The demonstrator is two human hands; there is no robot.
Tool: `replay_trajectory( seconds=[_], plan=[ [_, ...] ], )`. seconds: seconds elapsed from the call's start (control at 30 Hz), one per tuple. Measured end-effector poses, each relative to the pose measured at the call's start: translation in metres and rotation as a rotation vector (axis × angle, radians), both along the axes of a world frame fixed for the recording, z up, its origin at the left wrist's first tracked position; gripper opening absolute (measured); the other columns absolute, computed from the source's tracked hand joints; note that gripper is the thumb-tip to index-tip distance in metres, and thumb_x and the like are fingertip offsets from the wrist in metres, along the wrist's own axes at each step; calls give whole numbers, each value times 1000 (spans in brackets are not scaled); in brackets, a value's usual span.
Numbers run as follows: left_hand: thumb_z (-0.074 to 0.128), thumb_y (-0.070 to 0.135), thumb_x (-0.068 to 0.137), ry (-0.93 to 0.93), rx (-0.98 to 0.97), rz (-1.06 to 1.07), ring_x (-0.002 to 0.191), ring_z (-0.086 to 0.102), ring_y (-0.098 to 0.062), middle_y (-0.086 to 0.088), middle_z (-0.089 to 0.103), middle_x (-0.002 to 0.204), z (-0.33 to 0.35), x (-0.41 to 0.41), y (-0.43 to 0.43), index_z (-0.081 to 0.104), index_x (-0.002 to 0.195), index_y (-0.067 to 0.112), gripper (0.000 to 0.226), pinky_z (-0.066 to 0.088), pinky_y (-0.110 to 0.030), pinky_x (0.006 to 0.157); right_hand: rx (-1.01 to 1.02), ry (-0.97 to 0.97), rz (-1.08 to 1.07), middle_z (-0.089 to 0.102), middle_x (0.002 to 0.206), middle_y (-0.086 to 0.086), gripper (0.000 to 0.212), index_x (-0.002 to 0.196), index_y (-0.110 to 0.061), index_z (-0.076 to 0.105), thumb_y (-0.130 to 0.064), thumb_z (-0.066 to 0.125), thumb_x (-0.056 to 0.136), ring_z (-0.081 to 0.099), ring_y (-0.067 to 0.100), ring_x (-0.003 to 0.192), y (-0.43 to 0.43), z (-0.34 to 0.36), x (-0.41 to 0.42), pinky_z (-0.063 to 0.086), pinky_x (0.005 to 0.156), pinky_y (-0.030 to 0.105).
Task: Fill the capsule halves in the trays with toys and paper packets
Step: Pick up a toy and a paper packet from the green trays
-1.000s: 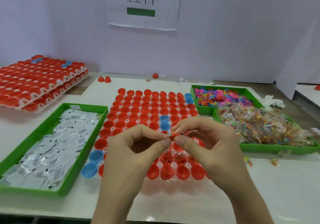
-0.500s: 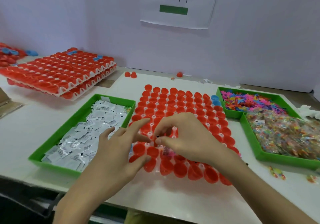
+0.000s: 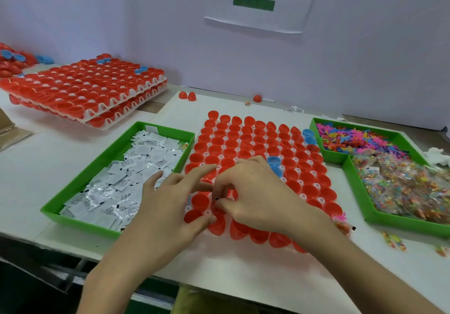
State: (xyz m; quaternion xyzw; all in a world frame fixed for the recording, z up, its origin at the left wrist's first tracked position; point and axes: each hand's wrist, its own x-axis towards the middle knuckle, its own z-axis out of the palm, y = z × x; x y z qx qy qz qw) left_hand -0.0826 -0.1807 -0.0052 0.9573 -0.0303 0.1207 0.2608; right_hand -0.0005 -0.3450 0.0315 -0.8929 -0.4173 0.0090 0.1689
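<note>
Two hands work over the near-left corner of the tray (image 3: pixel 188 208) in the head view. Your right hand (image 3: pixel 255 192) has its grip pinched on a small piece (image 3: pixel 216 199) with a dark mark, just above the halves (image 3: pixel 201 200); I cannot tell whether it is a packet or a toy. Your left hand (image 3: pixel 170 204) has its grip spread, with the thumb touching a near-row half and the forefinger stretched toward the right fingertips.

The likely slip is the piece landing between halves or in a neighbour, because your own fingers hide the target. The near-row halves sit tilted, so your right forearm, lying across them, could tip one out. A bagged toy (image 3: pixel 341 221) by that wrist could be swept off the bench (image 3: pixel 243 277).

Packets (image 3: pixel 136 165) lie in the green bin to the left, and toys (image 3: pixel 355 141) in the bins to the right.
</note>
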Motion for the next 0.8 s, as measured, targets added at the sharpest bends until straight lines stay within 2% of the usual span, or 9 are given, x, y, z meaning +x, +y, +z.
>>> replay_trajectory(
  seconds=[0.17,0.23,0.33,0.4,0.5,0.57,0.6,0.7,0.8],
  plan=[
    [75,45,83,3,25,-16,112,19,36,48,47,105,-2,-2,-1,20,130,67,76,-4,-32,119,-16,22,10,57,77,-18,13,92,-25,76,-20,65,88,44,3,74,2,4,0,23,87,26],
    [74,44,84,1,20,-7,112,27,28,47,49,106,1,-3,-2,22,131,66,73,-3,-33,120,-11,52,-3,53,74,-18,13,90,-21,77,-16,65,87,46,2,73,3,4,-1,28,86,27],
    [74,48,84,-116,-22,33,111,43,9,40,56,103,5,-6,-5,39,130,57,58,8,-38,119,-17,125,-24,67,81,-8,15,90,-16,77,-13,63,86,58,8,76,6,4,-3,42,90,32],
    [71,59,80,-249,-21,76,102,49,1,31,61,99,6,-12,-10,57,116,48,40,25,-41,108,-30,173,-44,69,81,-4,13,90,-14,76,-12,64,86,61,9,76,8,5,-3,46,85,30],
    [58,68,70,-310,87,106,97,46,-10,19,55,96,5,-22,-19,66,85,43,30,27,-40,92,-69,200,-63,60,70,-10,6,84,-16,73,-13,68,85,55,5,67,11,6,0,41,75,26],
    [63,67,67,-294,156,91,96,45,-13,14,56,94,1,-26,-23,68,75,42,26,25,-39,93,-107,214,-82,55,67,-15,6,81,-20,71,-16,69,85,51,3,65,12,7,5,43,80,31],
    [71,63,67,-283,178,87,96,45,-14,12,58,92,-1,-27,-24,70,73,41,22,25,-40,94,-135,212,-88,53,67,-18,7,80,-24,70,-20,71,86,48,2,66,12,7,8,42,88,35],
    [92,48,60,-244,208,78,94,47,-16,11,61,91,-5,-26,-24,71,69,41,23,26,-42,93,-195,197,-67,50,69,-22,4,88,-30,73,-34,74,87,46,3,75,10,9,17,29,107,44],
    [85,48,66,-259,186,64,95,46,-15,12,61,92,-4,-26,-24,71,68,42,15,26,-42,92,-198,205,-23,50,71,-23,12,95,-29,76,-39,74,88,46,1,74,7,8,22,31,106,44]
  ],
)
